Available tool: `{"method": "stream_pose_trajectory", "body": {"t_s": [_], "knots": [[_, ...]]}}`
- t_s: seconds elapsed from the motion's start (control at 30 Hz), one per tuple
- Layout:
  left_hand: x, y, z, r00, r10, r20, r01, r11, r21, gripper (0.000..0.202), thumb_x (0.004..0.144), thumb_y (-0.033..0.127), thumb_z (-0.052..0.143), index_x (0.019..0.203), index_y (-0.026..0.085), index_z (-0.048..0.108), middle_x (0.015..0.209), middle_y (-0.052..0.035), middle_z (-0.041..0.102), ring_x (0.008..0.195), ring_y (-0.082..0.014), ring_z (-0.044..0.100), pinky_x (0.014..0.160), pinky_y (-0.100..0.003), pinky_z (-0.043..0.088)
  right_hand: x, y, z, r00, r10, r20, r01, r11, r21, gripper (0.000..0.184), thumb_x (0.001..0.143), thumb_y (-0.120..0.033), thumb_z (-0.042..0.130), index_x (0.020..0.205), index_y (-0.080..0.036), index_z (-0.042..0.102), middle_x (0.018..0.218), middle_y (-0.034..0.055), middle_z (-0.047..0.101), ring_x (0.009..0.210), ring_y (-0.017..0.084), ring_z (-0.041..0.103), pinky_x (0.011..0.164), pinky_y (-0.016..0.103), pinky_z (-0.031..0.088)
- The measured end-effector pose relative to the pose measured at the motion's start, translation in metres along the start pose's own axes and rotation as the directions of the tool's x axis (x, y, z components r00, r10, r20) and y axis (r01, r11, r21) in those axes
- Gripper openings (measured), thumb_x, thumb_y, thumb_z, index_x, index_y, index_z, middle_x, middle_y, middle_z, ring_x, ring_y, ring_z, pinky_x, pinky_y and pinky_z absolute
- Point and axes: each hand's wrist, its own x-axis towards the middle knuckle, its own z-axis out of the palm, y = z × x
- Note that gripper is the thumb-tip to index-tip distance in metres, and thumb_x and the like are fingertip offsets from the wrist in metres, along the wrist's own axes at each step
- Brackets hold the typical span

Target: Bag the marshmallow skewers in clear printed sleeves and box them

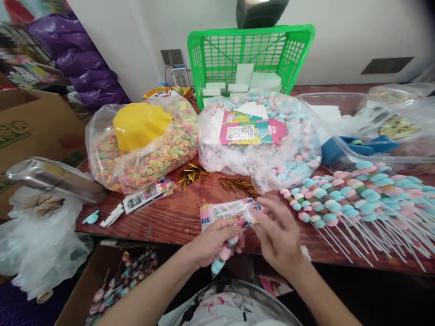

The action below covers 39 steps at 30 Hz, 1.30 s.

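Observation:
My left hand [212, 240] is closed around a pink-and-blue marshmallow skewer [220, 259] sheathed in a clear printed wrapper, its lower end pointing down over the table edge. My right hand [277, 233] pinches the wrapper's top end [245, 218] with its fingers pressed together. Just behind my hands lies a small stack of printed wrappers [224, 209] on the wooden table [170, 217]. To the right, several finished marshmallow skewers [353, 190] lie in a pile with their white sticks pointing toward me.
A bag of pink and blue marshmallows [268, 149], a bag of coloured cereal rings [149, 158] with a yellow scoop [139, 124], gold twist ties [190, 174], a green basket [248, 50], and a box of wrapped skewers [118, 280] on the floor at left.

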Motion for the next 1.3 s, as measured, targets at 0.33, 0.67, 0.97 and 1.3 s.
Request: {"method": "stream_pose_trajectory", "body": {"t_s": [0.33,0.67,0.97,1.3], "knots": [[-0.021,-0.001,-0.024,0.964,-0.119,0.236,-0.004,0.885,0.465,0.043,0.083,0.057,0.054,0.075,0.015,0.055,0.065,0.0005,0.054,0.051,-0.0081,0.047,0.050,-0.020,0.038,0.008,-0.005,0.002,0.706,-0.259,0.659,0.376,0.926,-0.039,0.018,0.082,-0.006,0.047,0.084,-0.016,0.062,0.078,0.0058,0.064,0.085,0.022,0.052,0.092,0.047,0.032],[-0.040,0.000,-0.059,0.781,0.623,0.031,-0.140,0.127,0.982,0.026,0.091,0.019,0.041,0.077,0.017,0.063,0.071,-0.0045,0.057,0.065,-0.0149,0.051,0.065,-0.026,0.040,0.074,0.024,0.068,0.696,0.231,0.680,0.005,0.945,-0.326,0.028,0.093,-0.023,0.044,0.077,-0.018,0.067,0.085,0.0058,0.067,0.086,0.019,0.054,0.076,0.032,0.035],[-0.051,0.001,-0.067,0.869,0.207,-0.450,-0.214,0.976,0.036,0.027,0.073,0.040,0.070,0.074,0.014,0.066,0.061,-0.0015,0.059,0.045,-0.0072,0.047,0.041,-0.018,0.025,0.093,0.057,0.097,0.753,0.192,0.629,0.186,0.855,-0.483,0.021,0.081,-0.007,0.047,0.085,-0.014,0.066,0.096,0.0141,0.064,0.099,0.027,0.047,0.080,0.041,0.027],[-0.024,0.001,-0.045,0.904,0.173,-0.392,-0.273,0.937,-0.216,0.029,0.070,0.036,0.074,0.065,0.012,0.059,0.057,-0.0010,0.059,0.039,-0.0050,0.048,0.035,-0.013,0.025,0.084,0.053,0.093,0.818,0.149,0.556,0.177,0.854,-0.490,0.015,0.086,-0.017,0.050,0.087,-0.015,0.064,0.101,0.0124,0.064,0.105,0.027,0.043,0.085,0.043,0.023]]}}
